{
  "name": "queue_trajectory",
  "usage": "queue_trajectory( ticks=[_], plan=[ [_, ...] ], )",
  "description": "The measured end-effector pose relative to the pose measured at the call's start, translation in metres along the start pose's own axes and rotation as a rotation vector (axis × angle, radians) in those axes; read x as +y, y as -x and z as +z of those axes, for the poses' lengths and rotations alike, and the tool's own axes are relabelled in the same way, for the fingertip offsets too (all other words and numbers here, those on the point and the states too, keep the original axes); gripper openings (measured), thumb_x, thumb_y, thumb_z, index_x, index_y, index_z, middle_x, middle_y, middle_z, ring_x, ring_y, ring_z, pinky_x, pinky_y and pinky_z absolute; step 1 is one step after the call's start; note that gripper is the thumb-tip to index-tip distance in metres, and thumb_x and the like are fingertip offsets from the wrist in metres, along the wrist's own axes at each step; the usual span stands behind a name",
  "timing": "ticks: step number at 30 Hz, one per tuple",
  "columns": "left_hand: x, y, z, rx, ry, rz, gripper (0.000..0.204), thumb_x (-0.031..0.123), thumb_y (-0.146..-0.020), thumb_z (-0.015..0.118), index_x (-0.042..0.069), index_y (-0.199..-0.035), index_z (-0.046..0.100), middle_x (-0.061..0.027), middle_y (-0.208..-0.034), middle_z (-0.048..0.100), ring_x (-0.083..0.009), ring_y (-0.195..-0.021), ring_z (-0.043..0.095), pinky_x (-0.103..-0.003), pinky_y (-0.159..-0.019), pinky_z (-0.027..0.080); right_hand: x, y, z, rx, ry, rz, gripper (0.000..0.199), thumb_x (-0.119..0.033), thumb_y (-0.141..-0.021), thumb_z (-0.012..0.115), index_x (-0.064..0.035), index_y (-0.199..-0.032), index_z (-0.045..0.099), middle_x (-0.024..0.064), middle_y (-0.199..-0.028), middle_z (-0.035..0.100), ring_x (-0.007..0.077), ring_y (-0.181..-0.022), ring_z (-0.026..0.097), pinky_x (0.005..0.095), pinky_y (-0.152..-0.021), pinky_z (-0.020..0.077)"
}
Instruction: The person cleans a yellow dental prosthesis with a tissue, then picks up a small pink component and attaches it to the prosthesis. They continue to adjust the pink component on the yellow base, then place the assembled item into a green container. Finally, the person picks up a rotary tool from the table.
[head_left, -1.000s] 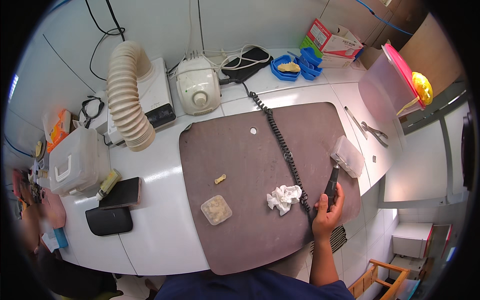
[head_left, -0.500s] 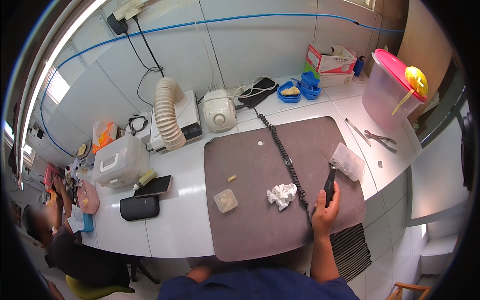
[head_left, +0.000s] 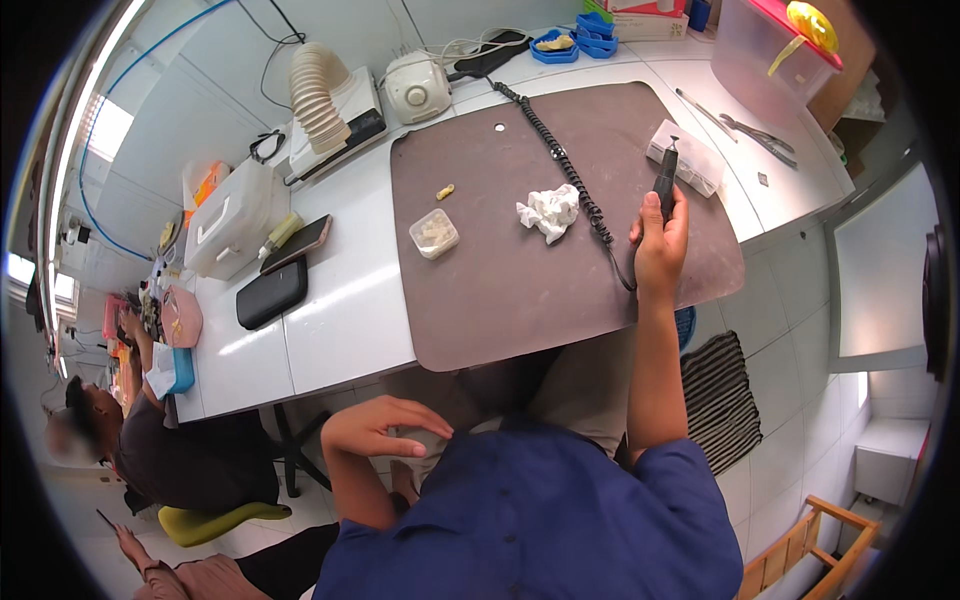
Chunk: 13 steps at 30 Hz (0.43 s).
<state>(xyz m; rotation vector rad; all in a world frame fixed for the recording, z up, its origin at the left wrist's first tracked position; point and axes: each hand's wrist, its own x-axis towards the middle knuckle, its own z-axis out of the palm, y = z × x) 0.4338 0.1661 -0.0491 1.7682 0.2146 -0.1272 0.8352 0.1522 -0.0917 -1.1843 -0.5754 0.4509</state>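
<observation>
My right hand (head_left: 659, 248) is wrapped around a black rotary handpiece (head_left: 665, 178), held upright with a small dark bit at its top. A coiled black cord (head_left: 562, 158) runs from the handpiece's lower end across the brown mat (head_left: 480, 310) to a white control box (head_left: 418, 88). Just behind the handpiece lies a clear plastic case (head_left: 700, 165). My left hand (head_left: 385, 428) hangs over my lap, off the table, with fingers stretched out and nothing in them. On the mat are crumpled white tissue (head_left: 548, 212), a small clear box with pale pieces (head_left: 434, 234) and a small yellowish piece (head_left: 445, 192).
Pliers (head_left: 762, 140) and a thin metal tool (head_left: 706, 115) lie at the right. A ribbed hose (head_left: 318, 98) rises at the back left, near a white case (head_left: 232, 215). A black pouch (head_left: 272, 292) sits left of the mat. Another person (head_left: 190, 440) sits far left.
The view has tipped downward, so the table appears higher. My left hand has come into view over my lap. My right hand still grips the handpiece, now held more upright.
</observation>
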Motion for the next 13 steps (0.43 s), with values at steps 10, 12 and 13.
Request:
queue_trajectory(
  ticks=[10,12,13],
  plan=[
    [0.029,-0.037,-0.074,0.786,-0.419,0.032,0.034,0.024,-0.090,0.069,0.005,-0.119,0.066,-0.0108,-0.122,0.066,-0.0232,-0.111,0.061,-0.035,-0.094,0.048,-0.015,-0.002,0.019,0.000,-0.110,-0.070,0.029,-0.030,-0.104,0.055,-0.0060,-0.119,0.050,0.0013,-0.089,0.056,0.0081,-0.065,0.051,0.0214,-0.059,0.0421],
    [0.020,-0.052,-0.092,0.836,-0.557,-0.029,0.046,0.027,-0.087,0.072,0.010,-0.127,0.061,-0.0126,-0.133,0.058,-0.0220,-0.122,0.054,-0.039,-0.099,0.044,-0.020,-0.004,0.031,-0.126,-0.021,-0.229,0.035,-0.029,-0.102,0.058,-0.0084,-0.129,0.048,0.0022,-0.096,0.059,0.0091,-0.069,0.053,0.0225,-0.063,0.0452],
    [0.012,-0.060,-0.100,0.860,-0.623,-0.068,0.052,0.029,-0.085,0.074,0.012,-0.132,0.058,-0.0135,-0.139,0.054,-0.0215,-0.127,0.050,-0.041,-0.102,0.043,-0.022,-0.008,0.038,-0.197,0.029,-0.319,0.040,-0.028,-0.101,0.059,-0.0090,-0.135,0.046,0.0021,-0.096,0.058,0.0093,-0.070,0.054,0.0230,-0.065,0.0464]
  ],
)
